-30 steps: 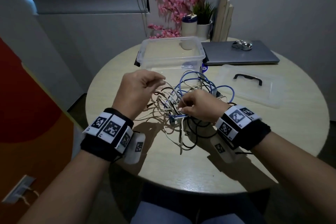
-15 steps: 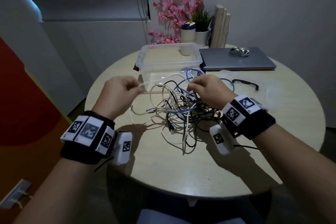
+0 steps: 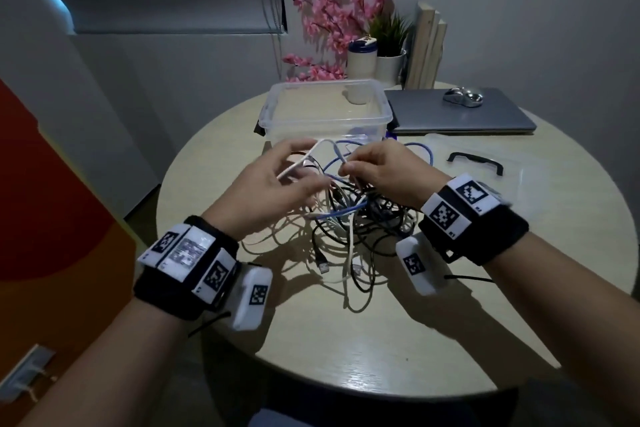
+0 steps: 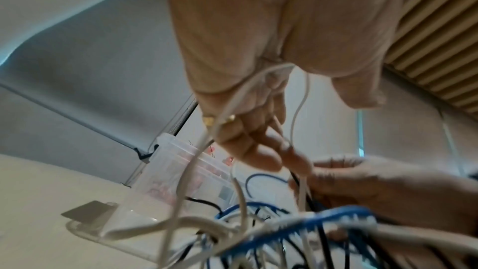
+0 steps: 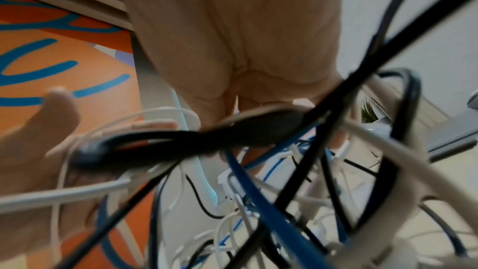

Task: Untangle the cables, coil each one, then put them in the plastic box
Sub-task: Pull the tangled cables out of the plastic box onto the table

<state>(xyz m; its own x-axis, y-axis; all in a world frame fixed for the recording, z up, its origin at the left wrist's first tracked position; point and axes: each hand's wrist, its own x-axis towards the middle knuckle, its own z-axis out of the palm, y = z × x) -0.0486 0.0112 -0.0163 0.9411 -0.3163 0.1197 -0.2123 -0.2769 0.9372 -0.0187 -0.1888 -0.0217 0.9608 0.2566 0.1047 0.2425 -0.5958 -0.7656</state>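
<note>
A tangle of white, blue and black cables (image 3: 349, 239) lies on the round table in front of the clear plastic box (image 3: 269, 114), partly lifted. My right hand (image 3: 375, 170) grips a bunch of strands at the top of the tangle; its curled fingers (image 4: 362, 181) close round white and black cables. My left hand (image 3: 277, 180) is close beside it, with thumb up and fingers stretched out. A white cable (image 3: 298, 165) runs loosely between the thumb and fingers (image 4: 258, 150). The left wrist view shows the box (image 4: 181, 163) empty.
The box's lid (image 3: 485, 180) with a black handle lies to the right. Behind it is a shut laptop (image 3: 460, 114) with a mouse (image 3: 462, 96) on top. A flower vase, a cup and a plant pot stand behind the box. Bare table lies near me.
My left hand, which had pinched a white cable and pulled it out to the left, has swung back toward the right hand and opened its fingers. The right hand has kept hold of the raised bunch.
</note>
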